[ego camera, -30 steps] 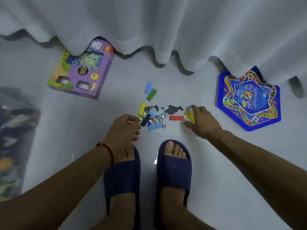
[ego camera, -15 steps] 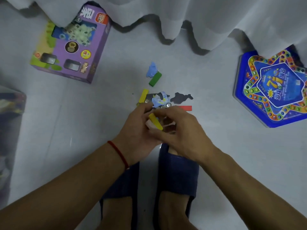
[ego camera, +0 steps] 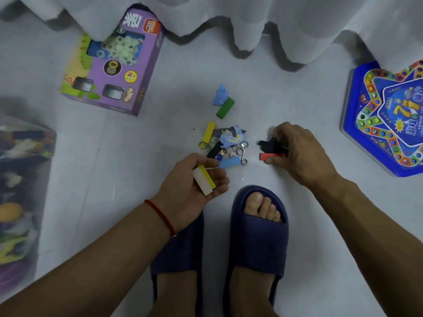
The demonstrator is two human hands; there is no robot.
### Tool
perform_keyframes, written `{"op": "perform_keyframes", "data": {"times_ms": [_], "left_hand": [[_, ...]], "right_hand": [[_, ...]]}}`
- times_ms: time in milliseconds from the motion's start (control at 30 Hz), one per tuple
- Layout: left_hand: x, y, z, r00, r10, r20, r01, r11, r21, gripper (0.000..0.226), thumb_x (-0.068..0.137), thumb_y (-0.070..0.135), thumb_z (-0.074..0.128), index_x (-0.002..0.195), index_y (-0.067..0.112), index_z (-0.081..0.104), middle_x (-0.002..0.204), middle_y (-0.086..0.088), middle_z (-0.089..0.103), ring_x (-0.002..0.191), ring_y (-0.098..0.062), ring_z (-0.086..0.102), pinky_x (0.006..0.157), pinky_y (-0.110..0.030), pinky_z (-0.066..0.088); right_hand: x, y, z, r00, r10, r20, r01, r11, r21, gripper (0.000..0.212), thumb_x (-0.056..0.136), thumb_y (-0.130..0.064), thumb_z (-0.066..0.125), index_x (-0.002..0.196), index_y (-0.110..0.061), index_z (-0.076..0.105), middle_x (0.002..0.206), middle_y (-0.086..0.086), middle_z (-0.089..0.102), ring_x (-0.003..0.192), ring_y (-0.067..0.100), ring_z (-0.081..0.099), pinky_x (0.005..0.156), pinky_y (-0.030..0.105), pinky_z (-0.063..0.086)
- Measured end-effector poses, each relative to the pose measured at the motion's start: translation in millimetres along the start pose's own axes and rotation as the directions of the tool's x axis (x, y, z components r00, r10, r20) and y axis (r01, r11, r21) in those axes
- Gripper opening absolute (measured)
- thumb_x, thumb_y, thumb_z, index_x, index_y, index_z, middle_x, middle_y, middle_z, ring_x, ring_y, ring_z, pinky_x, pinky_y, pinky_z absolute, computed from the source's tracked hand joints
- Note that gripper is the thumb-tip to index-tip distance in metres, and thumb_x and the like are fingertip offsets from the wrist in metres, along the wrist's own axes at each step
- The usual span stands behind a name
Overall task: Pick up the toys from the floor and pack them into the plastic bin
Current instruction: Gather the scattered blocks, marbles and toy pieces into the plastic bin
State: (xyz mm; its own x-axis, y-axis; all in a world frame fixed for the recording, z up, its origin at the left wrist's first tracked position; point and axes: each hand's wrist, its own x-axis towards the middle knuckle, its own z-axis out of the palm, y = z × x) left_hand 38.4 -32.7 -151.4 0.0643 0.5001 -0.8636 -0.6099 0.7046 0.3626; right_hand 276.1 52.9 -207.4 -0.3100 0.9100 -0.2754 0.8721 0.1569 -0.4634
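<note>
Down on the floor (ego camera: 142,170), the left hand (ego camera: 194,186) lay palm up, fingers loosely curled under a yellow block (ego camera: 207,176) and a white block (ego camera: 202,185) stacked side by side. The right hand (ego camera: 297,154) reached to the floor, fingertips closed on a red block (ego camera: 266,156) and a black piece (ego camera: 269,145). Just left of them lay a small heap of toys (ego camera: 225,145), with a green block (ego camera: 225,108) behind it. The plastic bin (ego camera: 23,191) stood at the far left, well apart.

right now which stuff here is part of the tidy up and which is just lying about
Part of the job:
plastic bin
yellow and white blocks in left hand
red block at right hand
green block
purple game box

Just there:
curtain
slippers
</note>
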Motion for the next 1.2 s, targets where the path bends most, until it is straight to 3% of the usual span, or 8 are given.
{"op": "perform_keyframes", "data": {"times_ms": [100, 267, 433, 533, 633, 733, 900, 1200], "left_hand": [[-2, -3, 2, 1.0, 0.019, 0.007, -0.019, 1.0, 0.025, 0.023, 0.094, 0.021, 0.047, 0.09, 0.007, 0.064, 0.078, -0.012, 0.066, 0.077, -0.026, 0.063, 0.074, -0.035, 0.056], [-1, -10, 3, 1.0, 0.01, -0.01, -0.01, 1.0, -0.016, 0.021, 0.095, 0.021, 0.048, 0.097, 0.008, 0.064, 0.079, -0.01, 0.064, 0.077, -0.024, 0.062, 0.08, -0.036, 0.054], [0, -13, 2, 0.999, -0.03, 0.039, 0.031, 0.999, -0.025, 0.023, 0.092, 0.024, 0.053, 0.098, 0.006, 0.066, 0.091, -0.013, 0.067, 0.087, -0.028, 0.066, 0.091, -0.044, 0.054], [0, -15, 7, 0.991, -0.054, 0.12, 0.063, 0.995, -0.074, 0.042, 0.095, 0.04, 0.048, 0.114, 0.007, 0.066, 0.112, -0.014, 0.069, 0.104, -0.028, 0.067, 0.096, -0.048, 0.051], [3, -24, 5, 0.994, -0.026, 0.108, 0.045, 0.983, -0.176, 0.049, 0.099, 0.044, 0.04, 0.116, 0.005, 0.065, 0.106, -0.014, 0.073, 0.093, -0.02, 0.071, 0.08, -0.031, 0.058], [3, -23, -8, 1.0, -0.012, 0.016, 0.015, 0.98, -0.198, 0.03, 0.1, 0.026, 0.045, 0.094, 0.004, 0.066, 0.076, -0.009, 0.072, 0.061, -0.016, 0.068, 0.054, -0.023, 0.054], [3, -15, -26, 0.994, -0.027, -0.11, 0.001, 0.973, -0.23, 0.016, 0.097, 0.026, 0.05, 0.089, 0.014, 0.059, 0.078, -0.004, 0.058, 0.062, -0.017, 0.05, 0.044, -0.018, 0.043], [-4, -21, -28, 0.996, 0.051, -0.068, -0.064, 0.976, -0.208, 0.02, 0.1, 0.026, 0.046, 0.089, 0.014, 0.059, 0.073, -0.003, 0.058, 0.056, -0.015, 0.052, 0.041, -0.019, 0.042]], "right_hand": [[-9, -8, 3, 0.998, 0.021, 0.064, -0.02, 1.0, -0.021, 0.05, 0.081, -0.027, 0.078, 0.113, -0.016, 0.041, 0.097, 0.005, 0.06, 0.083, 0.031, 0.056, 0.07, 0.041, 0.049], [-18, -17, 16, 0.997, -0.011, 0.071, 0.025, 0.978, -0.206, 0.034, 0.097, -0.027, 0.052, 0.122, -0.006, 0.046, 0.1, 0.019, 0.062, 0.081, 0.041, 0.059, 0.071, 0.046, 0.05], [-34, -55, -5, 0.999, 0.036, -0.016, -0.034, 0.995, 0.09, 0.026, 0.096, -0.034, 0.053, 0.113, -0.014, 0.056, 0.089, 0.001, 0.064, 0.077, 0.022, 0.058, 0.067, 0.029, 0.039], [-52, -100, -5, 0.992, -0.096, 0.08, 0.072, 0.962, 0.265, 0.018, 0.098, -0.032, 0.052, 0.114, -0.025, 0.058, 0.094, -0.009, 0.059, 0.079, 0.007, 0.054, 0.067, 0.015, 0.038], [-67, -130, 15, 0.964, -0.257, 0.073, 0.237, 0.949, 0.208, 0.03, 0.097, -0.035, 0.056, 0.123, -0.02, 0.06, 0.109, -0.001, 0.061, 0.096, 0.01, 0.052, 0.082, 0.024, 0.043], [-63, -124, 23, 0.983, -0.184, 0.026, 0.169, 0.942, 0.29, 0.031, 0.092, -0.037, 0.062, 0.119, -0.021, 0.063, 0.106, -0.003, 0.057, 0.093, 0.006, 0.05, 0.081, 0.021, 0.043], [-34, -83, 34, 0.994, -0.111, -0.016, 0.109, 0.99, -0.093, 0.044, 0.09, -0.04, 0.062, 0.128, -0.022, 0.054, 0.11, 0.003, 0.05, 0.096, 0.022, 0.054, 0.074, 0.041, 0.054], [-22, -68, 40, 0.964, -0.244, 0.11, 0.266, 0.92, -0.288, 0.036, 0.088, -0.034, 0.067, 0.119, -0.018, 0.058, 0.11, 0.004, 0.051, 0.096, 0.024, 0.051, 0.063, 0.039, 0.052]]}}
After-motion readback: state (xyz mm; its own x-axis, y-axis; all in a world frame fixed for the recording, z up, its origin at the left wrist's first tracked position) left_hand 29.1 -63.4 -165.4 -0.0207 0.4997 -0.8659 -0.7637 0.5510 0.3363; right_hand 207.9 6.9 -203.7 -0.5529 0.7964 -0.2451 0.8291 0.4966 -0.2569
